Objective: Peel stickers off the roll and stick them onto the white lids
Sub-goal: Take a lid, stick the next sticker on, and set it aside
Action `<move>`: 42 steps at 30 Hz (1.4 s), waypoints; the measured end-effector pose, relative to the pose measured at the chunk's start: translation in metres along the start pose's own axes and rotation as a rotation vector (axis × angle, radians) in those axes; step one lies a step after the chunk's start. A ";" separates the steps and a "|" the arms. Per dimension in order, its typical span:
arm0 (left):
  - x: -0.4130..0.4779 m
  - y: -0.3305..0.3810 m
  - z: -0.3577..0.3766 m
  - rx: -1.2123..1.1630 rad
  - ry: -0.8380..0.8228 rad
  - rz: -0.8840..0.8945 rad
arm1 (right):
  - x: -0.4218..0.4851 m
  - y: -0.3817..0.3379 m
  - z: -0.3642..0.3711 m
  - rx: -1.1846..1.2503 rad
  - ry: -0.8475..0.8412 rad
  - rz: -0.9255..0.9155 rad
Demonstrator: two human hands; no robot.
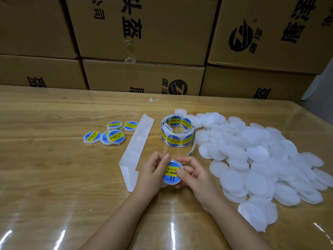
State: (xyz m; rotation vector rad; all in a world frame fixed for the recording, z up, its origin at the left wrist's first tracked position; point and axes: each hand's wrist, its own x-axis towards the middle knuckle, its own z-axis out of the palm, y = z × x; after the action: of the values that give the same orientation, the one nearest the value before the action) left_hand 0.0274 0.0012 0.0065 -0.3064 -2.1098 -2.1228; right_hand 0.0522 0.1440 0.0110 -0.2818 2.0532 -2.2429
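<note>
Both hands hold one white lid [172, 173] with a blue and yellow sticker: the left hand [153, 171] grips its left edge, the right hand [193, 175] presses the sticker with the thumb. The sticker roll [177, 130] stands just beyond the hands.

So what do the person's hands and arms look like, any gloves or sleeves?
Two bare hands, left hand and right hand: no gloves, rings or watch in view. No sleeve shows anywhere up to the picture's lower edge.
</note>
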 end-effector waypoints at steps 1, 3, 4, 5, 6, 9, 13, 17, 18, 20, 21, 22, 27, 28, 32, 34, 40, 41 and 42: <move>0.001 0.000 0.000 -0.009 0.004 0.000 | 0.000 0.000 0.000 -0.021 0.003 -0.002; 0.001 0.000 0.000 0.000 -0.013 0.011 | 0.001 0.001 0.000 -0.036 0.022 -0.004; 0.000 0.000 0.000 0.016 -0.030 0.019 | 0.001 0.002 -0.001 -0.029 0.039 -0.003; -0.001 0.000 0.001 0.036 -0.049 0.027 | 0.002 0.003 -0.002 -0.021 0.056 -0.003; -0.002 0.000 0.001 0.055 -0.067 0.033 | 0.002 0.003 -0.003 -0.013 0.073 -0.004; -0.004 0.001 0.003 0.053 -0.089 0.037 | 0.004 0.005 -0.005 0.012 0.133 -0.006; -0.003 0.000 0.002 0.024 -0.070 0.057 | 0.006 0.004 -0.005 0.151 0.147 -0.038; 0.001 -0.004 0.000 -0.053 -0.032 0.032 | 0.007 0.003 -0.007 0.197 0.110 -0.026; 0.002 -0.005 -0.002 -0.082 -0.014 0.023 | 0.007 0.003 -0.008 0.179 0.103 -0.018; 0.004 -0.004 -0.003 -0.120 -0.001 0.019 | 0.007 0.004 -0.007 0.146 0.099 -0.001; 0.003 -0.003 -0.003 -0.121 -0.014 0.022 | 0.007 0.004 -0.008 0.135 0.102 0.004; 0.003 -0.002 -0.003 -0.105 -0.035 0.028 | 0.007 0.004 -0.008 0.131 0.104 0.007; 0.002 0.000 -0.002 0.023 -0.079 0.068 | 0.007 0.003 -0.010 0.163 0.121 0.030; 0.002 0.000 -0.002 0.025 -0.080 0.064 | 0.007 0.004 -0.010 0.170 0.128 0.037; 0.001 0.000 -0.001 0.051 -0.099 0.093 | 0.008 0.002 -0.009 0.208 0.143 0.048; 0.000 0.000 0.000 0.066 -0.108 0.107 | 0.008 0.001 -0.009 0.238 0.151 0.064; 0.000 0.002 0.001 -0.006 -0.115 0.032 | 0.008 0.002 -0.008 0.258 0.111 0.050; 0.000 0.001 0.002 -0.006 -0.120 0.022 | 0.008 0.002 -0.009 0.267 0.109 0.045; 0.000 0.001 0.002 0.001 -0.125 0.017 | 0.008 0.003 -0.009 0.280 0.111 0.041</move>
State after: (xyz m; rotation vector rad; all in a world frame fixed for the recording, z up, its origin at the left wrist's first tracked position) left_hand 0.0279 0.0028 0.0070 -0.4661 -2.1661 -2.1454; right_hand 0.0422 0.1514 0.0081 -0.0940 1.7404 -2.5312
